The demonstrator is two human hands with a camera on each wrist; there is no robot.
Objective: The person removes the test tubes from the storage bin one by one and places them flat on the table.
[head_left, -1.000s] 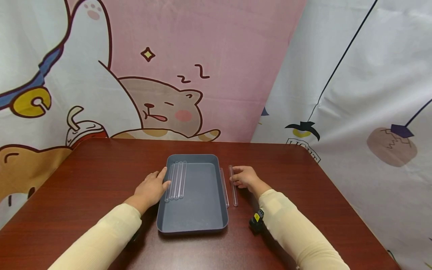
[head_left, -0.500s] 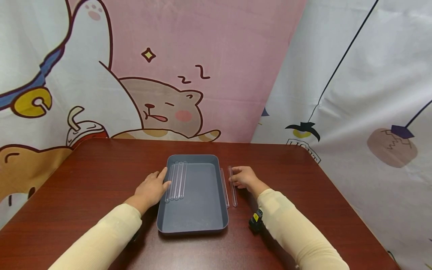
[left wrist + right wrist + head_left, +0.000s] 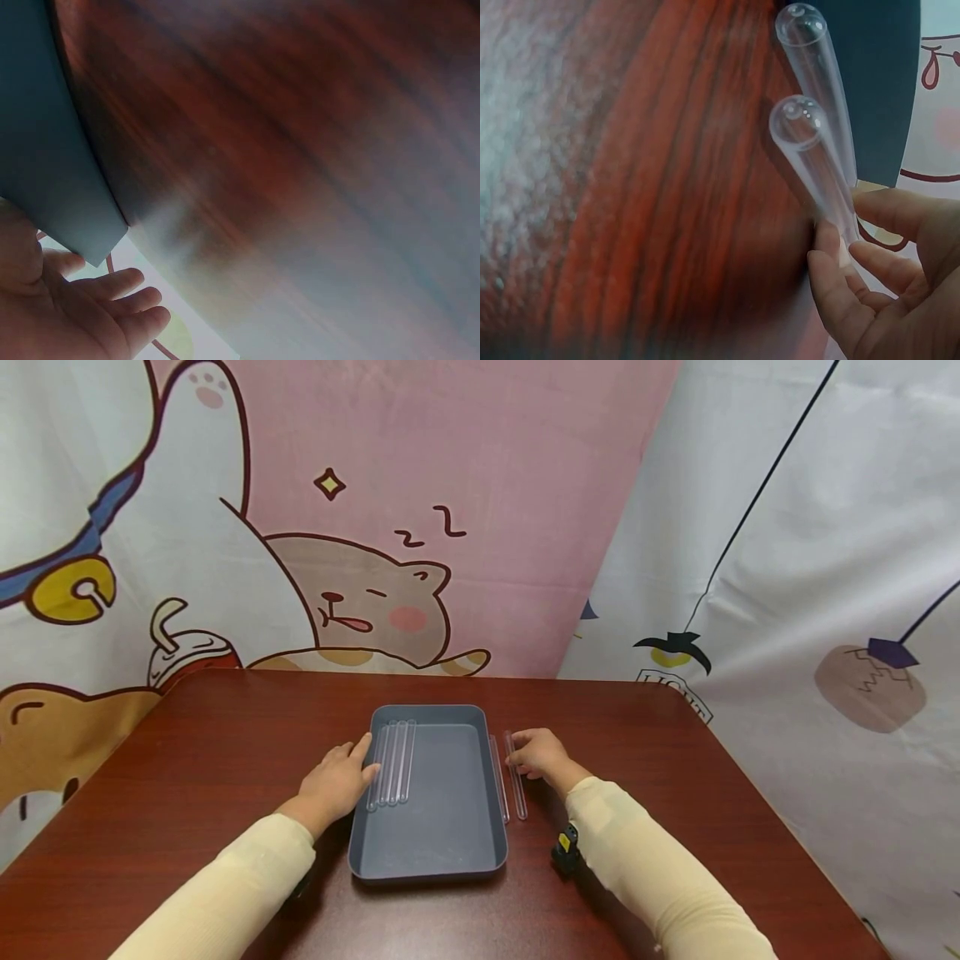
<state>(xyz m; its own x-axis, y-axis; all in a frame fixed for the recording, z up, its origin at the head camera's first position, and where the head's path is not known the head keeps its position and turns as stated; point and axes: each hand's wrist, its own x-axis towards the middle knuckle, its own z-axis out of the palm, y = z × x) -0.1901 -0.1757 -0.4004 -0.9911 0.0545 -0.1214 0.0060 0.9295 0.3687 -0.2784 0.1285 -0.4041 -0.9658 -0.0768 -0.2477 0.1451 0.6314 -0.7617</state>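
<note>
A grey rectangular tray point(image 3: 442, 842) lies on the table, with several clear test tubes point(image 3: 393, 764) side by side along its left part. My left hand point(image 3: 333, 783) rests at the tray's left rim, fingers mostly straight, thumb reaching over the edge. To the right of the tray, my right hand point(image 3: 542, 754) holds the upper part of a clear test tube point(image 3: 519, 799) between thumb and fingers. Another test tube point(image 3: 500, 787) lies between it and the tray's right wall. Seen from the right wrist, the held tube's rounded end point(image 3: 799, 124) points away from the fingers point(image 3: 889, 214).
The dark red wooden table point(image 3: 247, 735) extends to both sides. A cartoon-printed cloth point(image 3: 525, 527) hangs behind its far edge. A small black device point(image 3: 565, 850) with a yellow mark sits at the right wrist.
My right hand has shifted slightly left, tilting the far end of its test tube toward the tray. The left hand, the tray and the tubes inside stay put.
</note>
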